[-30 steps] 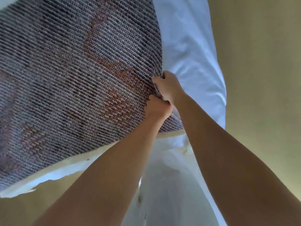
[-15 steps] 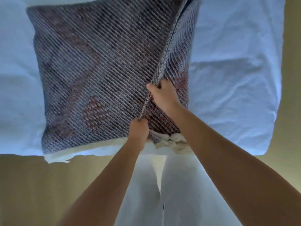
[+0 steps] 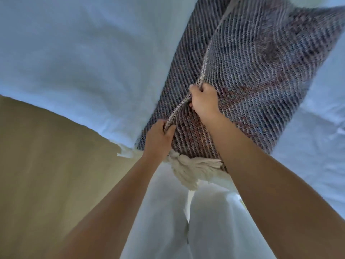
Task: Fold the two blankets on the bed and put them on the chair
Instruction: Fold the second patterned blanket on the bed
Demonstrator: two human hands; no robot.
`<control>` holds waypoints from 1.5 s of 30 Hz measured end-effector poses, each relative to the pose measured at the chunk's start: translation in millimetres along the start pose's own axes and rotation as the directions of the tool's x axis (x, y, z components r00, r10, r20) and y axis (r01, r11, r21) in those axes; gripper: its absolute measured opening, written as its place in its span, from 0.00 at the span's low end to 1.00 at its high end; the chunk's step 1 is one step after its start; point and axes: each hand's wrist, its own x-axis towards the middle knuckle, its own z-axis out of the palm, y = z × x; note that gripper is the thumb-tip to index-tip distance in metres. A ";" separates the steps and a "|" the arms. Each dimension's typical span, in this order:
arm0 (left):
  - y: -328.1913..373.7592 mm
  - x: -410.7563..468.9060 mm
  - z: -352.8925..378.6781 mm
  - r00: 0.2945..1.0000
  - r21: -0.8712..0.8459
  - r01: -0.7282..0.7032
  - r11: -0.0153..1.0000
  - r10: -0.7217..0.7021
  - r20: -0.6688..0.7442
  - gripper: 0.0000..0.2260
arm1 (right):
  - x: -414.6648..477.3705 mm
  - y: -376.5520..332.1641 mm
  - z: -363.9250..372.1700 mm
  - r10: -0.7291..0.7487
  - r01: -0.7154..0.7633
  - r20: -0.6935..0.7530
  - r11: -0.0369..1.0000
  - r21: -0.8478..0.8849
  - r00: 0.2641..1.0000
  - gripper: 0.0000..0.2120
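Head view: blanket (image 3: 261, 68) top off-frame

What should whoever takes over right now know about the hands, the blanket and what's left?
Left hand: grips the blanket's edge near the fringe.
Right hand: grips the same edge farther up.
Woven blanket: on the bed, near its edge, and apparently doubled over on itself.
Done: at least one fold seems to be in.
Left: finish folding, carry it to the chair, then do the second blanket. Neither the chair nor the second blanket is in view.
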 end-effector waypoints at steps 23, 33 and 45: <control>-93.5 5.3 -51.0 0.928 0.373 0.193 0.908 -0.292 0.231 0.05 | -19.2 30.0 106.1 0.247 -0.131 0.150 0.832 -0.539 0.957 0.17; -103.2 -11.0 -46.8 0.957 0.668 0.045 0.743 -0.224 0.186 0.16 | -24.9 39.1 121.0 0.275 -0.117 0.242 0.849 -0.516 0.931 0.17; -15.4 54.8 -32.4 0.988 0.335 -0.141 0.931 0.112 0.105 0.17 | 55.1 -27.8 52.9 -0.014 0.146 0.208 0.756 -0.638 0.978 0.19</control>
